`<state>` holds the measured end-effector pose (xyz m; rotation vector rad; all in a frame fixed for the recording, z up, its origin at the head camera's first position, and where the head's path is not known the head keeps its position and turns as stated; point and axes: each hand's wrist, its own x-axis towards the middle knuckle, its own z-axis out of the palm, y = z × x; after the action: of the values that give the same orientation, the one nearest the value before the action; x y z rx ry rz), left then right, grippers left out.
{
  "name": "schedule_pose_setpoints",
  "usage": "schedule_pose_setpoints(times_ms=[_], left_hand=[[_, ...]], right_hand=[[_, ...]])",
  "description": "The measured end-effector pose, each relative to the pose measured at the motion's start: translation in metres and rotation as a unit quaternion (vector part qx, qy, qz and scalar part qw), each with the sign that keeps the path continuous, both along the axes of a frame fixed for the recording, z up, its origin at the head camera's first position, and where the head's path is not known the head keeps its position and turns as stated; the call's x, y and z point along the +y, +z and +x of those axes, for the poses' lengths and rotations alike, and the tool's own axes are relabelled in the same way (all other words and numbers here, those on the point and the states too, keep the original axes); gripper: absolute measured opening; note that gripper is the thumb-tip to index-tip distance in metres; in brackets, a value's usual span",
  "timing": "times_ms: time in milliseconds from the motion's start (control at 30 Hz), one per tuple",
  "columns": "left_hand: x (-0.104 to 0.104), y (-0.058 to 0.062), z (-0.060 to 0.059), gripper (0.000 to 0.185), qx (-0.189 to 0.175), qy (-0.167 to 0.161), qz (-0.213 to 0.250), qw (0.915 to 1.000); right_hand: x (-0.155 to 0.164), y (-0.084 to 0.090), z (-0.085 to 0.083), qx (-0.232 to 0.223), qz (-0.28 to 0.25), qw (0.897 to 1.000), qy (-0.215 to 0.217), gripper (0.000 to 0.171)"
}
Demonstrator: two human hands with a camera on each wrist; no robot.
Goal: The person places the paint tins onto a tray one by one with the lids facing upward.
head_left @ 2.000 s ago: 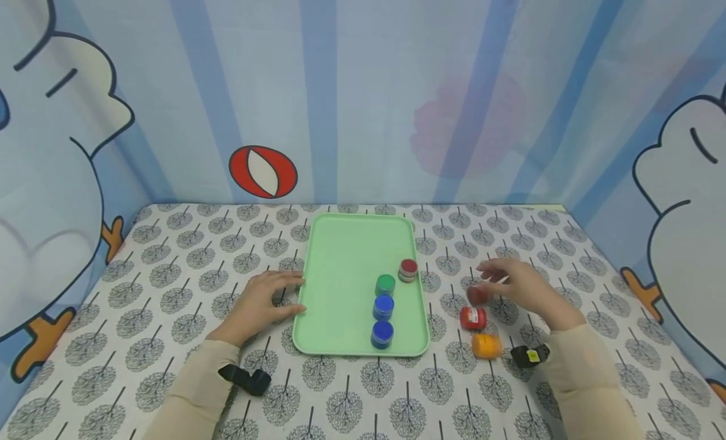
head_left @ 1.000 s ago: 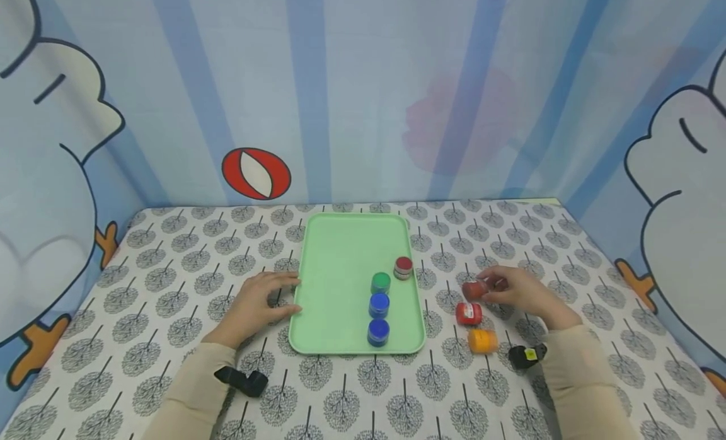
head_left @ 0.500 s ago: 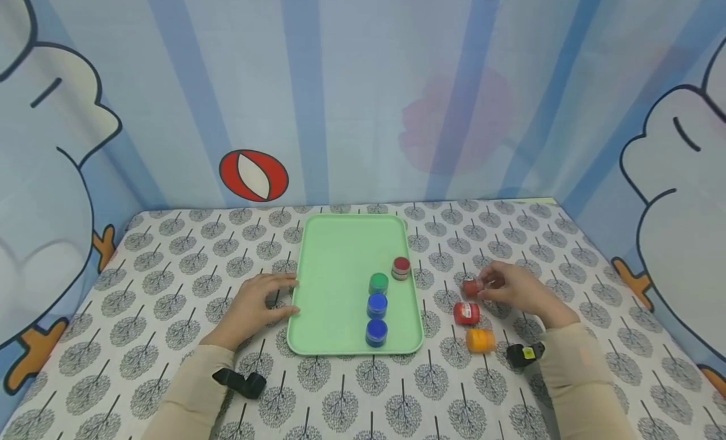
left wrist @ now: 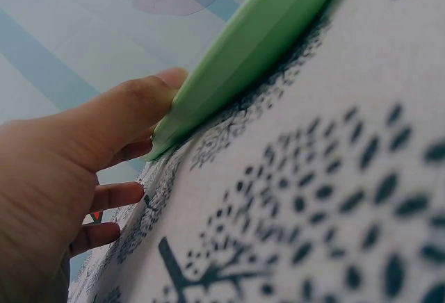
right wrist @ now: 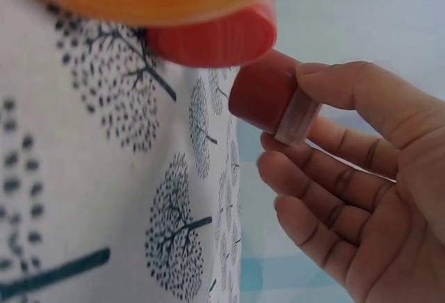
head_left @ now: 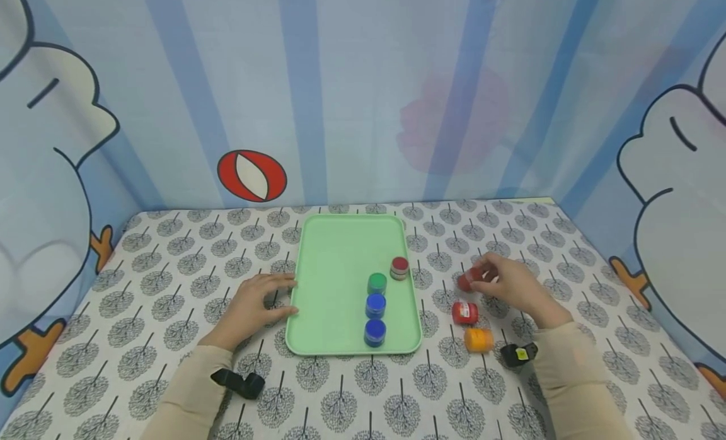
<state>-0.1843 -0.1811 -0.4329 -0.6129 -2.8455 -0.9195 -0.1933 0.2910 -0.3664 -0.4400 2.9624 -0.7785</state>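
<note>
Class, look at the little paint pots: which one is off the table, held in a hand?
The dark red pot, pinched in the right hand beside the tray. The bright red pot and orange pot lie on the cloth.

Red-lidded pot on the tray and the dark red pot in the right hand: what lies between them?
In the head view, only the tray's right rim and bare tree-print cloth separate the red-lidded pot from the dark red pot.

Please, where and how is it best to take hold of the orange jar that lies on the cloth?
The orange jar lies on its side, apart from the red jar. Probably best to come from above and pinch its round body across the middle, fingers on the curved sides; that space looks free.
</note>
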Motion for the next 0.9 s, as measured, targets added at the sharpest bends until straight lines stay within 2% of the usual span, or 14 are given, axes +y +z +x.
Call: schedule_pose_setpoints(times_ms=[400, 667, 900], left_hand=[[0.001, 0.003, 0.001, 0.055, -0.003, 0.002, -0.007, 1.0000], [0.001, 0.004, 0.002, 0.055, -0.006, 0.002, -0.006, 1.0000], [0.001, 0.003, 0.001, 0.055, -0.011, 0.000, -0.007, 0.9999]], right_hand=[[-0.015, 0.004, 0.002, 0.023, 0.005, 1.000, -0.004, 0.028], [-0.032, 0.011, 0.005, 0.038, -0.003, 0.999, 0.026, 0.024], [-0.045, 0.010, 0.007, 0.025, -0.002, 0.999, 0.037, 0.025]])
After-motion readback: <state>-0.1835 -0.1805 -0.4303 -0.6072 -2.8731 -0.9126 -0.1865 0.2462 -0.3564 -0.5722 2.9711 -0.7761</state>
